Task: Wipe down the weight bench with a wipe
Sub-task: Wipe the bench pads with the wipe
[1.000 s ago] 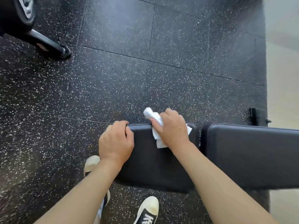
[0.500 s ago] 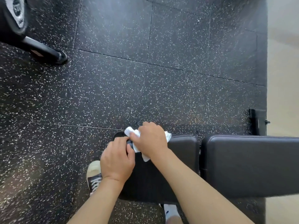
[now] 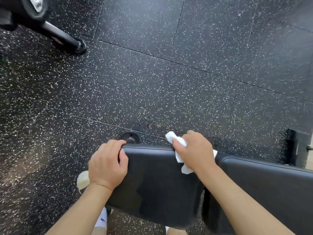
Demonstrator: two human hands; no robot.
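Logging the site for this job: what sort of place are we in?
Most likely a gym: black speckled rubber floor tiles, a padded weight bench that the right hand wipes with a wipe, and a weight plate top left.

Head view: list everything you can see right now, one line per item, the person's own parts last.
seat pad: 1, black, bottom centre
back pad: 1, black, right of the seat pad
wipe: 1, white, on the seat pad's far edge
bench foot: 1, black, floor beyond the seat pad
floor: black, white-speckled tiles
machine leg: 1, black, top left
shoe: 1, white toe, beside left wrist
left hand: gripping the seat pad's corner
right hand: pressing the wipe
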